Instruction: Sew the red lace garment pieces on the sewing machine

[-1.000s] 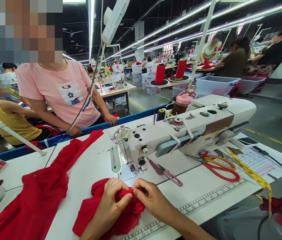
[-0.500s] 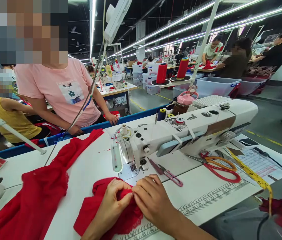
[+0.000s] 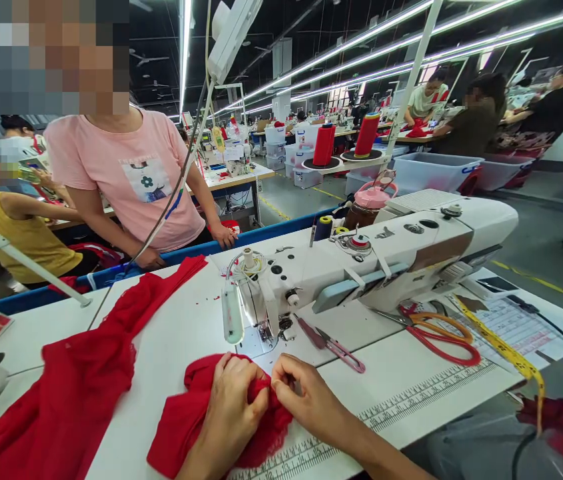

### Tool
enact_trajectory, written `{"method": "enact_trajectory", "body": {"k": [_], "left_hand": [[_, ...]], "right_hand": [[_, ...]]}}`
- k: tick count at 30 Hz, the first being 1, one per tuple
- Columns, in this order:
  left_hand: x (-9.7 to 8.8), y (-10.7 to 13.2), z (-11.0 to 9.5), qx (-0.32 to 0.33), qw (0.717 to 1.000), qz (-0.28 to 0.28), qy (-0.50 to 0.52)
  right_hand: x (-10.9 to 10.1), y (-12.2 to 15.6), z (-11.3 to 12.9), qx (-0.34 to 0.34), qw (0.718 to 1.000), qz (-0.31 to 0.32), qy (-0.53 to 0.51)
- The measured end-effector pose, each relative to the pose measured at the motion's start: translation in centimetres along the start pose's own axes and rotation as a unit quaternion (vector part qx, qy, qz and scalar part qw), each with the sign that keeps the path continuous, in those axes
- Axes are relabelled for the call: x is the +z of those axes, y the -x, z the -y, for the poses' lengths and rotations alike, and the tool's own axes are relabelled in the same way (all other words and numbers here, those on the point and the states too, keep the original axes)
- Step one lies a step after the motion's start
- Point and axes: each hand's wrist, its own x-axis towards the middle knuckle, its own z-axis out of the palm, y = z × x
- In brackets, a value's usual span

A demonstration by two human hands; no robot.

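Slightly, the person in the pink shirt point(image 3: 111, 153) on our left had shifted rightward since half a second before, one hand point(image 3: 224, 235) resting on the blue rim point(image 3: 271, 239) behind our table point(image 3: 171, 327). Our left hand point(image 3: 234, 393) had barely moved, while our right hand point(image 3: 306, 393) had rolled: its fingers, earlier laid flat side by side, were now curled with a gap showing behind the thumb. The long red fabric point(image 3: 86, 373) at far left lay as it had, narrowing toward the upper right.

Next to it, the red cloth point(image 3: 176, 423) we were handling sat bunched on the table, just in front of the sewing machine point(image 3: 426, 233). Its long axis was hard to tell in the folds; a loose part spread to the lower left, and the pinched edge pointed to the upper right.

Our left hand lay over the cloth, thumb and forefinger nearly closed, gripping its edge. Our right hand met it there, thumb tip and forefinger together on the same edge, the other fingers half bent. Further right lay the thread snips point(image 3: 314, 333), then the scissors point(image 3: 401, 320) and the tape measure point(image 3: 511, 353).
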Motion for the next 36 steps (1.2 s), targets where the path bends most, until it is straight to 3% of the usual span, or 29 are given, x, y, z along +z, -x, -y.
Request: {"method": "enact_trajectory", "body": {"k": [4,8,11,14,16,21,26,29,31,33,36], "left_hand": [[0.2,-0.2,0.5,-0.008,1.0,-0.004,-0.004],[-0.4,-0.3,0.6,-0.033,0.999,0.013,0.021],[-1.1,-0.4,0.7,-0.045,0.997,0.038,0.051],[-1.6,-0.4,0.7,-0.052,0.994,0.06,0.076],[-1.9,-0.4,0.4,-0.054,0.993,0.068,0.086],[-2.4,-0.1,0.1,-0.023,0.993,0.069,0.093],[-1.9,0.6,0.9,0.069,0.993,-0.048,-0.088],[-0.9,1.6,1.4,0.134,0.95,-0.187,-0.213],[0.0,2.6,1.3,0.13,0.925,-0.262,-0.242],[1.0,3.7,0.9,0.091,0.934,-0.278,-0.206],[2.1,4.8,0.2,0.003,0.97,-0.232,-0.075]], "right_hand": [[-0.6,0.3,1.1,0.024,0.997,0.038,-0.061],[-2.4,1.0,1.0,-0.001,0.999,-0.016,-0.032],[-4.5,1.8,0.1,-0.053,0.997,-0.034,0.046],[-5.8,2.3,-0.8,-0.101,0.971,-0.111,0.184],[-5.5,2.6,-1.2,-0.136,0.954,-0.126,0.236],[-1.8,2.0,-1.1,-0.139,0.951,-0.047,0.273],[0.7,0.7,-0.5,-0.1,0.969,-0.012,0.224],[0.9,0.5,0.1,-0.091,0.985,-0.012,0.143],[0.9,0.7,0.3,-0.088,0.989,-0.024,0.116],[1.1,0.9,0.4,-0.08,0.993,-0.026,0.086],[1.4,1.3,0.2,-0.068,0.998,0.002,0.014]]}}
